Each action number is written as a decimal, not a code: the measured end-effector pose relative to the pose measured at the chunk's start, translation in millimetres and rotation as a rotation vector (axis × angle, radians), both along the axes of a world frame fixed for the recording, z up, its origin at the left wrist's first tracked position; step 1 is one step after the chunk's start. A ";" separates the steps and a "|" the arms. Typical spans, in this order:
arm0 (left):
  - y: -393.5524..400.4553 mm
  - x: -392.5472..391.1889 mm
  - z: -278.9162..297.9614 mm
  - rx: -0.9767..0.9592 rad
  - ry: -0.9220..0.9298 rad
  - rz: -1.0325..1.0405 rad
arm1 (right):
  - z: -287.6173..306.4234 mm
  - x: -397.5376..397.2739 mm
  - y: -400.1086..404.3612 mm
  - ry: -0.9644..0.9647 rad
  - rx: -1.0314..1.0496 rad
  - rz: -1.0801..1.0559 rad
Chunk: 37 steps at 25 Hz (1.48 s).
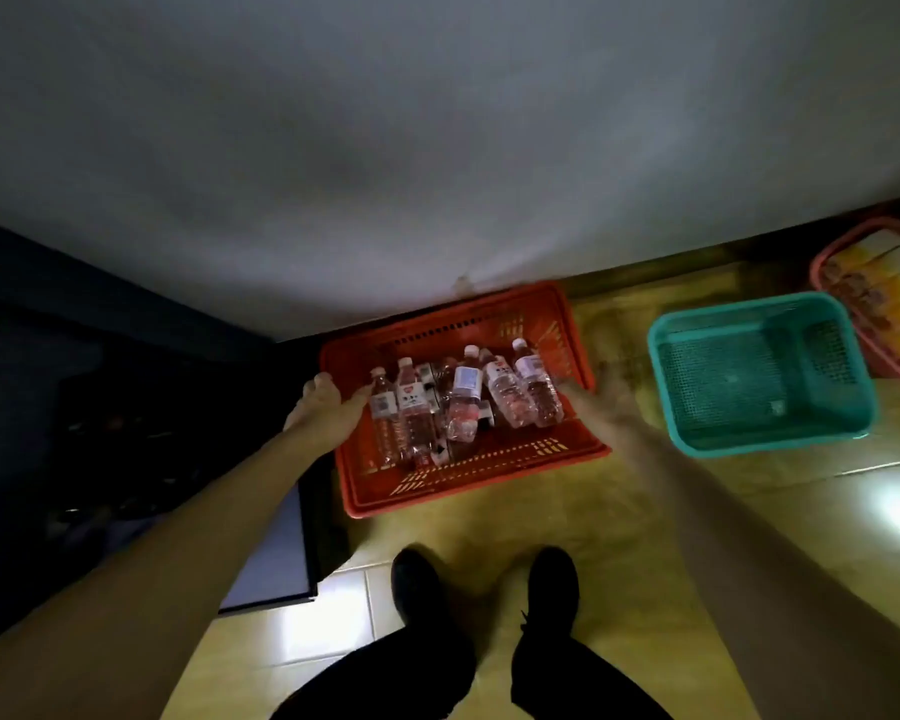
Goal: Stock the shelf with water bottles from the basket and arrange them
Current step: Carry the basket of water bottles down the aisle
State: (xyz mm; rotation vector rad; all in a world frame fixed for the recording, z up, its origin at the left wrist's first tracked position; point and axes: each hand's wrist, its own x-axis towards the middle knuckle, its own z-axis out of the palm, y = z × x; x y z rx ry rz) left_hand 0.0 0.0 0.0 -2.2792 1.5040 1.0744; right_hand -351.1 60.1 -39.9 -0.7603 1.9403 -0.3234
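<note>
Both hands reach down to the red basket (468, 459) on the floor — the left hand (328, 407) loose-fingered at its left rim beside the bottles (463, 402), grasping nothing; the right hand (601, 402) too blurred to tell. All visible bottles lie in the basket — stocking looks barely begun. An empty green basket (759, 366) sits right.

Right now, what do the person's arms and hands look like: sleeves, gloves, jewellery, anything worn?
Both forearms are bare right up to the bottom edge of the frame: no sleeves show. The left hand has no glove, and no ring or watch shows on it. The right hand is motion-blurred; it looks ungloved, but small items cannot be told. Lower down, dark trousers and black shoes are visible.
</note>
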 end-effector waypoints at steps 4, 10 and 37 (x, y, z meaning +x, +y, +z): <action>-14.1 30.8 -72.7 0.042 -0.030 0.150 | -48.8 6.1 -22.4 0.066 0.074 -0.040; -27.8 67.2 -140.2 0.127 0.118 0.339 | -134.5 -5.9 -33.9 0.110 0.110 -0.051; 24.5 85.9 -162.0 0.162 0.265 0.284 | -115.5 6.8 -4.6 -0.007 0.014 -0.441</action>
